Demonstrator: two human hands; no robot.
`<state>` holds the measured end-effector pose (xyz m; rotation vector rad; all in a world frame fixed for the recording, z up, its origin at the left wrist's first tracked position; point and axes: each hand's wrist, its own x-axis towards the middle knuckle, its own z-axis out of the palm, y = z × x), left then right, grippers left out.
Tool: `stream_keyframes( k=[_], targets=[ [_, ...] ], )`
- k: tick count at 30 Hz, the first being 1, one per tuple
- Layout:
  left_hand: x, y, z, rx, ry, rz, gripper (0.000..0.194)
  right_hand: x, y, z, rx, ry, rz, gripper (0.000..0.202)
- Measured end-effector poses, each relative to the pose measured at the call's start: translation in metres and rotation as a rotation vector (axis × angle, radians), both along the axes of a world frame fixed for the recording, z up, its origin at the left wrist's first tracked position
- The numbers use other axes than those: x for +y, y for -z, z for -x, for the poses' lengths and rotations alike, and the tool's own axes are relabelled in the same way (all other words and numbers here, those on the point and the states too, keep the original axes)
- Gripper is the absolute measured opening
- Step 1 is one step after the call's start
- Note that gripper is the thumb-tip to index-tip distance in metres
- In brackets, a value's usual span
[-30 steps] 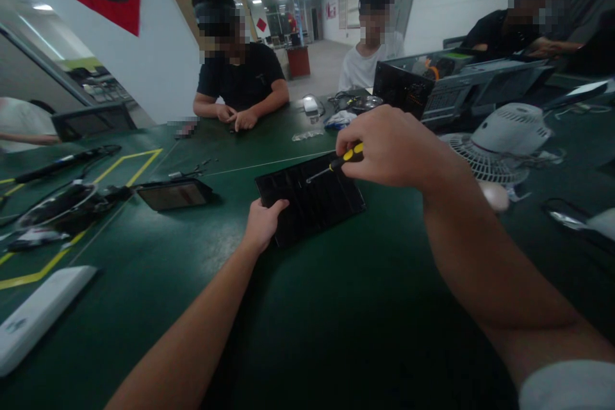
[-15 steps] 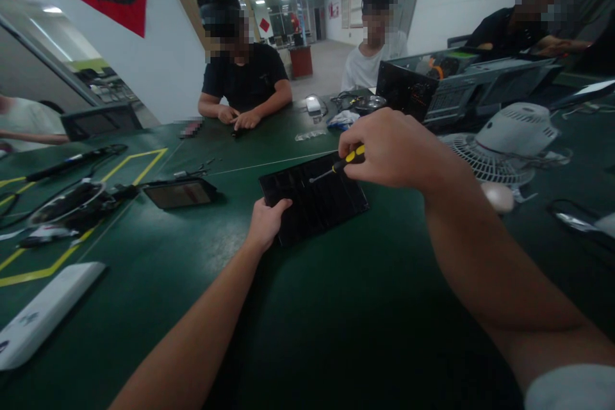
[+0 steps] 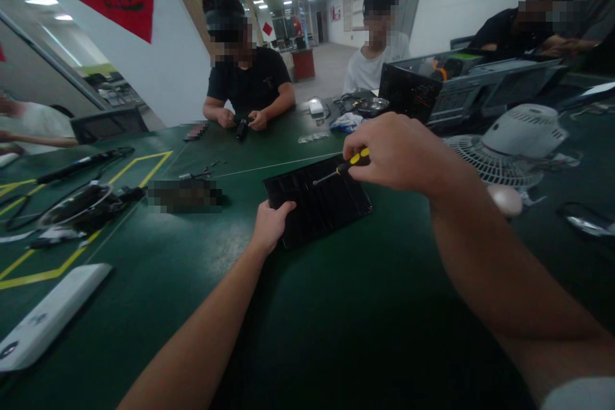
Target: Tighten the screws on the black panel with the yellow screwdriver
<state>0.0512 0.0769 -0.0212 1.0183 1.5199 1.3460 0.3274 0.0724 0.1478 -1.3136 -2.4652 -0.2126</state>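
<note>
A flat black rectangular panel (image 3: pixel 331 205) lies at a slant on the green table. My left hand (image 3: pixel 273 225) grips its left edge, thumb on top. Above its right side, my right hand (image 3: pixel 391 157) is closed round the yellow and black handle of a screwdriver (image 3: pixel 353 161). The screwdriver's shaft points left and down, its tip over the upper middle of the panel. Whether the tip touches the panel I cannot tell.
Right of my right hand are a white fan (image 3: pixel 521 134) and an opened computer case (image 3: pixel 456 96). A white power-strip-like object (image 3: pixel 55 317) lies at the left, with cables (image 3: pixel 81 202) behind it. Across the table sits a person in black (image 3: pixel 250 83).
The whole view has shifted slightly, so things appear a little further right. Both hands keep their holds. The person across in black has raised a small dark object between their hands.
</note>
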Motion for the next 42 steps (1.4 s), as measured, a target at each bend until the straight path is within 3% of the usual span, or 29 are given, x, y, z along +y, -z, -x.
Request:
stream_keyframes(
  k=[8,13,17,22,27,42],
  targets=[
    [0.002,0.002,0.002,-0.011,0.013,0.002,0.040,0.000,0.001,0.002,-0.131,0.150,0.135,0.039],
    [0.003,0.005,0.004,-0.011,0.027,-0.018,0.041,0.009,-0.001,-0.008,-0.146,0.072,0.234,0.042],
    [0.002,0.005,0.002,-0.018,0.029,-0.019,0.039,0.010,-0.004,-0.020,-0.116,0.024,0.212,0.034],
    [0.001,0.003,0.002,-0.029,0.048,-0.018,0.037,0.009,-0.003,-0.027,-0.055,0.112,0.160,0.030],
    [0.000,0.002,0.004,-0.008,0.012,-0.010,0.039,0.006,-0.005,-0.020,0.002,0.153,0.093,0.031],
    [-0.001,0.000,0.003,-0.008,0.009,-0.008,0.037,0.011,0.001,-0.007,0.032,0.076,0.067,0.025]
  ],
)
